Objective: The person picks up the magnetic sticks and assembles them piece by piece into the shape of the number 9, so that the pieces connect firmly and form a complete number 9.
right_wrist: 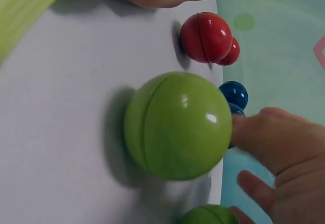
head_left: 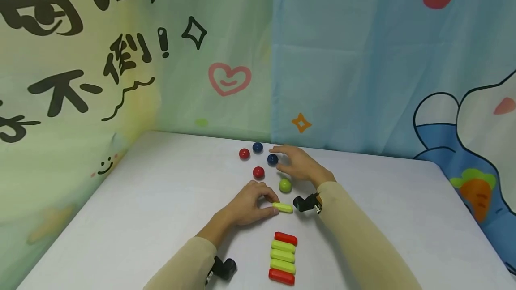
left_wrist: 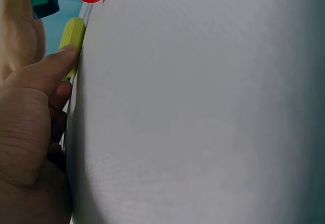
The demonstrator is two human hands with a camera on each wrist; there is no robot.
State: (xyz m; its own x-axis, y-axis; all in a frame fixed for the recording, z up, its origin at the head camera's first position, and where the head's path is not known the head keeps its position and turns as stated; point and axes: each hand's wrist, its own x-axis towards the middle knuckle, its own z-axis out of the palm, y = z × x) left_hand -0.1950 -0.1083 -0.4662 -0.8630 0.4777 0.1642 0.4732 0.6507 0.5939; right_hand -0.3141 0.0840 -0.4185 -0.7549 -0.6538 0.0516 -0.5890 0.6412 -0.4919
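My left hand (head_left: 254,202) pinches a short yellow-green stick (head_left: 283,208) between thumb and fingers, low over the table. In the left wrist view the thumb lies along this stick (left_wrist: 73,33). Farther back, my right hand (head_left: 300,162) reaches across with thumb and fingers spread beside a dark blue ball (head_left: 272,160). Nearer me sits a green ball (head_left: 285,185), large in the right wrist view. A second green ball (right_wrist: 208,215) shows at that view's bottom edge by the right fingers; in the head view the hand hides it.
Another blue ball (head_left: 257,147) and two red balls, one far (head_left: 244,154) and one nearer (head_left: 258,172), lie left of the right hand. In front, a red stick (head_left: 285,238), several yellow-green sticks (head_left: 282,255) and another red stick (head_left: 281,276) form a column on the white table (head_left: 161,218).
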